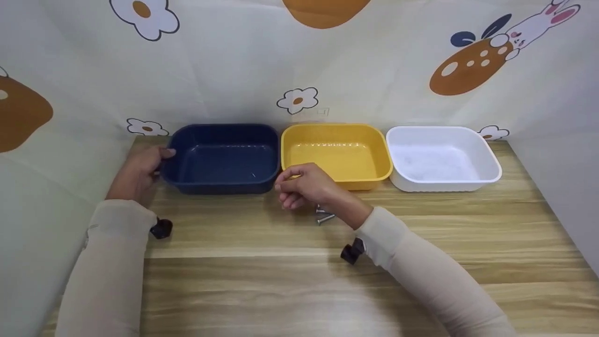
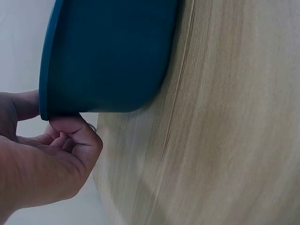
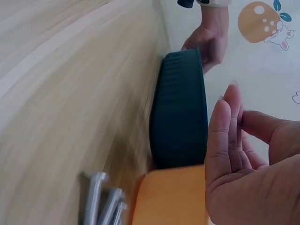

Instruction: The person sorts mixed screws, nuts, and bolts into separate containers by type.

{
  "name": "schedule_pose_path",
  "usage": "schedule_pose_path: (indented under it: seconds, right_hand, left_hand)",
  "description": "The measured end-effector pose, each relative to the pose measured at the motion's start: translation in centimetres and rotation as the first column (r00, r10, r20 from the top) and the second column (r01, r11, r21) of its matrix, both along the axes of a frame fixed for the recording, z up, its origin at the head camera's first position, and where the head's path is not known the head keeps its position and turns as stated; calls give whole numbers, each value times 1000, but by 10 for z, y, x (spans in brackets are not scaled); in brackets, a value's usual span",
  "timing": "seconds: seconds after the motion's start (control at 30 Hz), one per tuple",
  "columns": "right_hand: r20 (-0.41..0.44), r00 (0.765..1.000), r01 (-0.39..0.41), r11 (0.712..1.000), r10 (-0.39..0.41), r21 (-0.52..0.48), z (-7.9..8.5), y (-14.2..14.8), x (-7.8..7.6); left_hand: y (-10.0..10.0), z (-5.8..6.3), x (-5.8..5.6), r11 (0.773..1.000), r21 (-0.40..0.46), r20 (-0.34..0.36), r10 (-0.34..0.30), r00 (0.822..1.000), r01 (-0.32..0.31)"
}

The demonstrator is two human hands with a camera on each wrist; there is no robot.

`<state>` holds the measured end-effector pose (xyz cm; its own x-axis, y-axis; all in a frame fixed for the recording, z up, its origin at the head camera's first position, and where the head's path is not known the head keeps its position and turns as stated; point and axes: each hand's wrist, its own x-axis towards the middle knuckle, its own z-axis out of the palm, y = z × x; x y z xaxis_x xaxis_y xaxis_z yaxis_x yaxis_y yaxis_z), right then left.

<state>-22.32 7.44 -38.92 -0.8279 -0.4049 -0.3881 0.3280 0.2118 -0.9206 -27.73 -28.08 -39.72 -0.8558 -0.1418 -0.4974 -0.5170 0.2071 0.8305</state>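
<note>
At the left end of a row stands a dark blue bin [image 1: 224,161]. My left hand [image 1: 142,166] pinches its left rim, thumb over the edge and curled fingers beneath, as the left wrist view shows on the bin's wall [image 2: 110,56]. My right hand [image 1: 304,186] hovers at the near corner where the blue bin meets a yellow bin [image 1: 337,159]. In the right wrist view its fingers [image 3: 219,140] are fairly straight, the thumb comes close to them, and nothing shows between. Below that hand, silver bolts [image 1: 326,218] lie on the table, partly hidden by the wrist.
A white bin [image 1: 444,159] stands right of the yellow one. All three bins are in line along the back of the wood-grain table [image 1: 243,290], against a patterned cloth [image 1: 234,70]. A tiny light mark shows on the blue bin's floor; what it is cannot be told.
</note>
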Motion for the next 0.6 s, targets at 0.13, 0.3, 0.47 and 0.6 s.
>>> schedule_pose_path:
  seconds: [0.13, 0.3, 0.47, 0.6]
  right_hand:
    - [-7, 1000, -11, 1000, 11, -18, 1, -14, -5]
    - [-34, 999, -19, 1000, 19, -16, 4, -25, -12]
    - [-39, 999, -3, 1000, 2, -7, 6, -31, -18]
    - [-42, 999, 18, 1000, -19, -15, 10, -38, -22]
  left_hand:
    - [-1, 0, 0, 1000, -8, -33, 9, 999, -9]
    - [-2, 0, -1, 1000, -7, -60, 4, 998, -5]
    - [-2, -1, -1, 1000, -4, -48, -4, 999, 4]
    - [-3, -2, -1, 1000, -14, -36, -25, 999, 25]
